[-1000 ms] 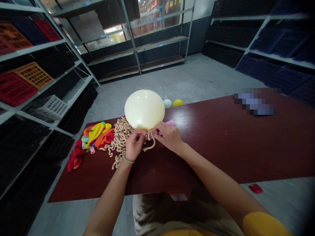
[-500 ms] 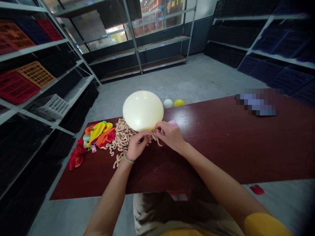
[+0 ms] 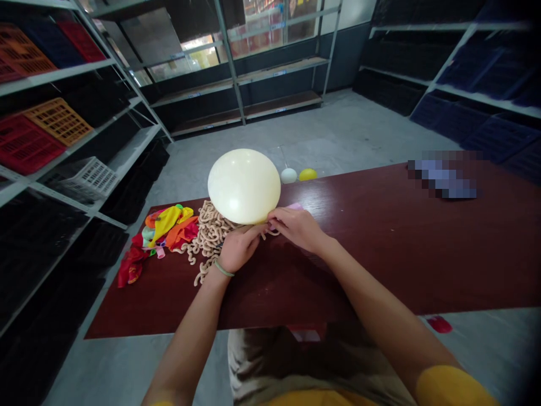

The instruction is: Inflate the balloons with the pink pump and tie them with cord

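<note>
A large inflated pale-yellow balloon (image 3: pixel 244 186) stands above the far edge of the brown table (image 3: pixel 380 242). My left hand (image 3: pixel 240 248) and my right hand (image 3: pixel 298 228) meet at its lower right side, fingers pinched together around the balloon's neck, which is mostly hidden by them. Short tan curly pieces (image 3: pixel 213 228) lie heaped left of my left hand, and one such piece pokes out beneath my right fingers. Farther left is a pile of flat balloons in yellow, orange and red (image 3: pixel 171 225). A pink item (image 3: pixel 295 207) lies partly behind my right hand.
At the table's far right is a blurred bluish object (image 3: pixel 443 177). A white balloon (image 3: pixel 289 176) and a yellow balloon (image 3: pixel 308 174) show beyond the far edge. Shelves with crates (image 3: pixel 59 121) stand left, back and right. Something red (image 3: pixel 439 323) lies on the floor.
The balloon has shifted slightly up and left. My fingers have drawn closer together at its neck, with my left hand turned more palm down. Less of the tan piece under my right hand shows.
</note>
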